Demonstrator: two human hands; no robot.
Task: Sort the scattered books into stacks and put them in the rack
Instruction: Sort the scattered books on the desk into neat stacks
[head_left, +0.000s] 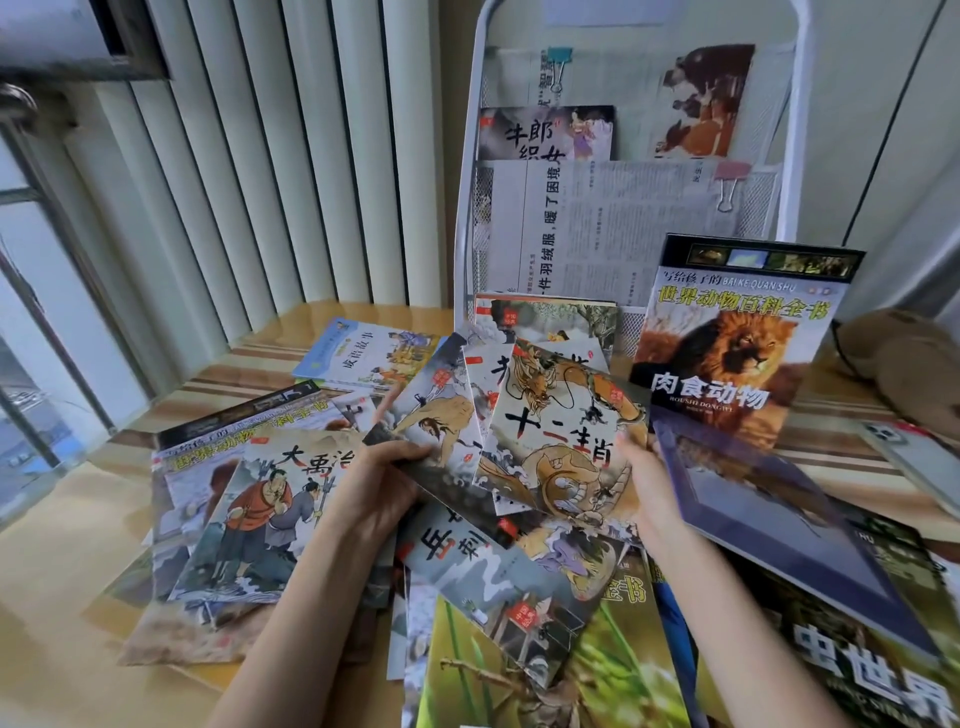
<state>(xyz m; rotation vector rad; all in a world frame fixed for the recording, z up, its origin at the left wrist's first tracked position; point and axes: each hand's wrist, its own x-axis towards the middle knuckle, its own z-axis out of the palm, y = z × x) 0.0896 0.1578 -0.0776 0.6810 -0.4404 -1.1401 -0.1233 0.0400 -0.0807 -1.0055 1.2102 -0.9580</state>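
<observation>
Thin picture books lie scattered over a wooden table (62, 561). Both hands hold up a fanned bunch of them above the pile. My left hand (376, 480) grips the bunch's left edge, on a grey book with a crouching figure (441, 421). My right hand (647, 486) grips the right edge, beside the dragon book (563, 447) that faces me on top. A white wire rack (467, 218) stands behind, with newspapers and one picture book (545, 132) in its tiers. A lion book (727, 343) leans upright against the rack's foot.
Loose books around the hands: a two-warriors cover (260, 519) at left, a pale blue book (363, 353) farther back, a green book (519, 675) near me, a purple-framed book (769, 519) at right. A white radiator (234, 156) stands behind left; a brown soft object (904, 358) sits far right.
</observation>
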